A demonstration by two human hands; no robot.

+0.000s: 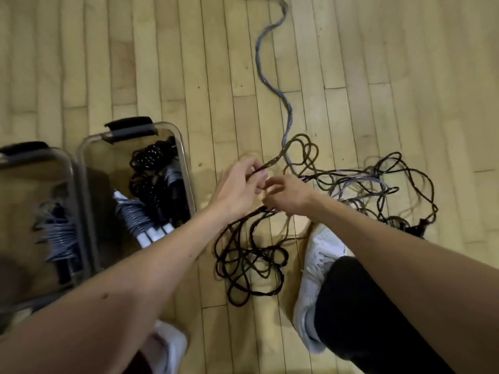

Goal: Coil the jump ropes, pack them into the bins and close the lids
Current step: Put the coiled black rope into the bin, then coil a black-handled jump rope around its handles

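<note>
The black rope point(251, 261) is in both hands, low over the floor and just right of the bins. The bit that runs inside the hands is hidden. The left hand point(237, 186) pinches one strand between thumb and fingertips. The right hand point(287, 197) is curled tight round a bunch of loops. Its fingers are tucked under, so they cannot be seen. The two hands touch each other. Under them the rope hangs in many loose, shiny loops that drop onto the wood floor point(81, 63), next to a white shoe point(320, 263).

To the right lies a messy tangle point(378, 190) of black and grey rope. It is hard to tell which strand is which in there. A dark lump at its far right end is too blurry to name. A grey rope point(266, 63) wiggles away across the floor and is cut off at the top edge.

On the left stand two clear bins, side by side and open on top. The near bin point(187, 171) holds black coils and grey coils with white handles point(155, 234). The left arm crosses over its corner. The far bin point(71, 171) is blurry and cut off at the left edge, with a grey coil inside. A black trouser leg point(364, 319) fills the bottom right.
</note>
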